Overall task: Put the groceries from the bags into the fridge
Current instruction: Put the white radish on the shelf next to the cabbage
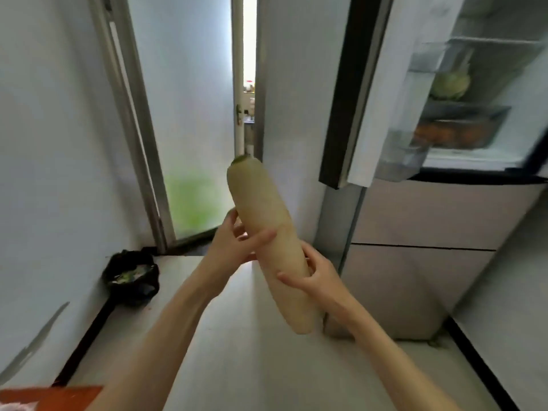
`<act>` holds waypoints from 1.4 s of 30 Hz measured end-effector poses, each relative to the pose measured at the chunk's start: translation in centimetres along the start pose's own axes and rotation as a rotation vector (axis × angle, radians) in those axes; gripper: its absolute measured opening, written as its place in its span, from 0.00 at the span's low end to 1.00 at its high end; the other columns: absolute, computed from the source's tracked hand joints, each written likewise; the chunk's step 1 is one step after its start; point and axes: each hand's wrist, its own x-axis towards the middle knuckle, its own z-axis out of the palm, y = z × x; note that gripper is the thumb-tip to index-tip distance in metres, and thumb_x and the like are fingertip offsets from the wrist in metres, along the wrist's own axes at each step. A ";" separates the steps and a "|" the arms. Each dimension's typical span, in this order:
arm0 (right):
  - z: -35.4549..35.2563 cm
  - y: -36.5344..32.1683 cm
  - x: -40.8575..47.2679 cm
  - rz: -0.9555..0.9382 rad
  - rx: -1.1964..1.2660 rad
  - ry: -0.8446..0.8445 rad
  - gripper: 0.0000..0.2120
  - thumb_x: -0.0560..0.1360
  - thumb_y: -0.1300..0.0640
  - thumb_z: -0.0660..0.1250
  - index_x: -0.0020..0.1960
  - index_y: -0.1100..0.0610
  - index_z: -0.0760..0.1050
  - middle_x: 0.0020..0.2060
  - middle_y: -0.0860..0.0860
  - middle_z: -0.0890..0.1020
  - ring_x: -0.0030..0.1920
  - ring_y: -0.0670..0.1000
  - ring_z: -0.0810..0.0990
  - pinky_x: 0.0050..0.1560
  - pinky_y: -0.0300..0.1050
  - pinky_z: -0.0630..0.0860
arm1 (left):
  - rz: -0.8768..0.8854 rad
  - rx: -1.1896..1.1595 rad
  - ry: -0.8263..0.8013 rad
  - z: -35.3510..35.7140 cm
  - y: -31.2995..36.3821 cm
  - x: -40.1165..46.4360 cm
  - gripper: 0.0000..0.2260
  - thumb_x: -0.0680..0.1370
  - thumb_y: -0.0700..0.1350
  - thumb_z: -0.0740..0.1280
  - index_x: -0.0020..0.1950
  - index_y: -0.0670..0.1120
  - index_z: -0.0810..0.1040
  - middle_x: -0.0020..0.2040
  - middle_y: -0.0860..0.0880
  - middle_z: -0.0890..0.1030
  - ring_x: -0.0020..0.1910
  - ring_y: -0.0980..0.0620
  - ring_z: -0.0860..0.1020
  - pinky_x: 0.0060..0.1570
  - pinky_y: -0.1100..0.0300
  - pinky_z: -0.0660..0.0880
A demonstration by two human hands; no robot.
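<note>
Head view. Both hands hold one long pale radish [268, 241] in mid-air, tilted, green-tinged top end up and away, blunt end down toward the body. Left hand [234, 247] wraps the middle of the radish from the left, thumb across the front, fingers behind. Right hand [314, 277] grips just below that, on the right side, thumb across the front, fingers curled round the back. Both grasps firm on the radish; hands near each other, not touching.

Up and right of the grip: fridge [462, 120], upper door [355, 90] swung open, interior blurred; a green cabbage [450, 84] on a shelf, orange items in the drawer [456, 129] under it. Down and left of the grip: black bag [130, 277] on the floor [237, 366] against the wall, greens showing inside. Behind the grip: a glass door [184, 114], ajar.
</note>
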 end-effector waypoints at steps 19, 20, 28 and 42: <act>-37.4 7.5 2.4 0.032 -0.047 0.601 0.23 0.67 0.52 0.75 0.59 0.39 0.72 0.53 0.42 0.81 0.55 0.44 0.79 0.57 0.49 0.77 | 0.175 -0.010 -0.447 38.8 -1.2 22.3 0.31 0.67 0.51 0.74 0.66 0.53 0.64 0.57 0.57 0.75 0.54 0.61 0.75 0.55 0.54 0.77; -38.9 7.6 3.3 0.027 -0.047 0.613 0.22 0.67 0.52 0.75 0.59 0.40 0.73 0.53 0.42 0.81 0.55 0.44 0.79 0.56 0.48 0.77 | 0.186 0.000 -0.440 40.1 -0.9 23.6 0.32 0.68 0.52 0.74 0.67 0.53 0.64 0.58 0.57 0.74 0.54 0.62 0.74 0.55 0.54 0.77; -48.6 9.4 11.3 -0.005 0.008 0.605 0.18 0.70 0.54 0.72 0.59 0.49 0.75 0.50 0.45 0.83 0.51 0.45 0.81 0.45 0.37 0.78 | 0.210 0.038 -0.320 48.0 -0.6 33.6 0.25 0.69 0.54 0.73 0.63 0.56 0.70 0.53 0.56 0.78 0.54 0.54 0.78 0.54 0.49 0.78; -67.1 9.4 31.4 -0.054 0.177 0.430 0.25 0.70 0.48 0.71 0.64 0.55 0.68 0.56 0.52 0.80 0.52 0.50 0.81 0.50 0.47 0.80 | 0.289 -0.027 0.018 58.9 2.1 52.7 0.13 0.75 0.44 0.68 0.59 0.47 0.73 0.56 0.50 0.78 0.55 0.54 0.77 0.57 0.51 0.76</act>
